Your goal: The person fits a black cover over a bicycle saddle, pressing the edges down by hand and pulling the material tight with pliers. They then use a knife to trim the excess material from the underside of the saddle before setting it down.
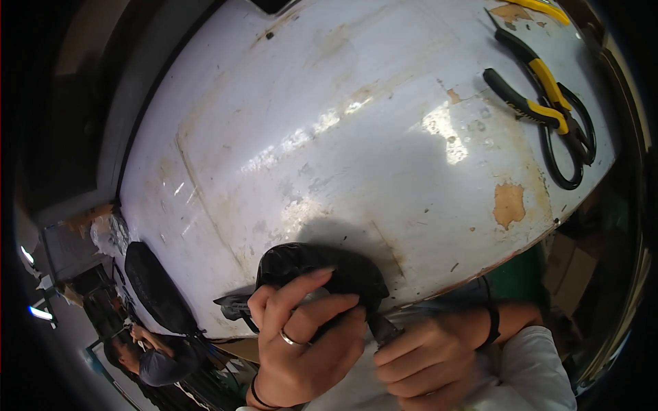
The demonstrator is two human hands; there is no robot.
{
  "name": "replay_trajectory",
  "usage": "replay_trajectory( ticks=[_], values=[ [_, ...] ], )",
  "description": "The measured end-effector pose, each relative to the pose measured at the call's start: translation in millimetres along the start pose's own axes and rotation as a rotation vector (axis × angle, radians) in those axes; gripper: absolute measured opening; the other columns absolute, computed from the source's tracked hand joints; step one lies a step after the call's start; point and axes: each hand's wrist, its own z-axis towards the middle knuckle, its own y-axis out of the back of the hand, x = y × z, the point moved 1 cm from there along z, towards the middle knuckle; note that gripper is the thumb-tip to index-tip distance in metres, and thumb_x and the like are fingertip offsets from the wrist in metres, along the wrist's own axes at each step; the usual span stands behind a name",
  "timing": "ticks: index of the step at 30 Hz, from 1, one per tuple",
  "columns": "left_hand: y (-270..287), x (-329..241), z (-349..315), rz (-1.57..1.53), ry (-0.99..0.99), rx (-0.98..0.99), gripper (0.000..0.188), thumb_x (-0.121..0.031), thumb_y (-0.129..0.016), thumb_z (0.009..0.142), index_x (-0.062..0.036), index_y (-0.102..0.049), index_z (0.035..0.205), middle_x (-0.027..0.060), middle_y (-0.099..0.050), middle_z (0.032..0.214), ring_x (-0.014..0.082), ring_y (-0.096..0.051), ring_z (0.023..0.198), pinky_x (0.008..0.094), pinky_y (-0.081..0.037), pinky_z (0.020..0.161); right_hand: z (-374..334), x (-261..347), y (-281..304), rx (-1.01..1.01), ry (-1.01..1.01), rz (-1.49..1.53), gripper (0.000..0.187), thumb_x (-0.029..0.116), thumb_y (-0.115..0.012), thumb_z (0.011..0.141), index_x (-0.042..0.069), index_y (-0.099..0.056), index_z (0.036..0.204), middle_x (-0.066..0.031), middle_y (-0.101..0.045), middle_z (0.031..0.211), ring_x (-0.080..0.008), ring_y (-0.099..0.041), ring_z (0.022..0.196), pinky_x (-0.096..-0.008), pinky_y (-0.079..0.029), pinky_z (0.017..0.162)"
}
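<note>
Item [308, 257], black, long axis left-right, flap [235, 302] leftward

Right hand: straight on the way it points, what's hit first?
Past the dark piece at its fingers, the right hand would probably meet the left hand; their relative depth is unclear in this view.

Wide fisheye view from the wearer's head, facing down over a pale surface [370, 178]; left hand [312, 339] and right hand [428, 359] close, lower centre.
</note>
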Motion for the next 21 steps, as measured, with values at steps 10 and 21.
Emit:
replay_trajectory(
  ticks=[10,21],
  values=[
    [-10.7,6.9,-20.9,-0.114,-0.061,-0.119,0.042,-0.02,-0.08,0.083,-0.0036,-0.077,0.122,0.0174,-0.067,0.145,0.0339,-0.059,0.144,0.0523,-0.042,0.099,20.2,16.8,-7.7,-0.049,-0.221,-0.017,0.035,0.03,-0.071,0.106,0.001,-0.057,0.091,-0.0098,-0.061,0.071,-0.0272,-0.065,0.06,-0.0467,-0.063,0.063],
    [-45.2,3.5,-15.4,-0.241,-0.174,-0.706,0.007,-0.01,-0.07,0.088,-0.0037,-0.069,0.09,0.0127,-0.067,0.103,0.0321,-0.063,0.098,0.049,-0.045,0.091,8.2,17.4,0.7,0.088,-0.325,0.095,0.029,0.023,-0.077,0.101,-0.001,-0.066,0.113,-0.0185,-0.071,0.085,-0.0302,-0.07,0.072,-0.0501,-0.061,0.07]
  ],
)
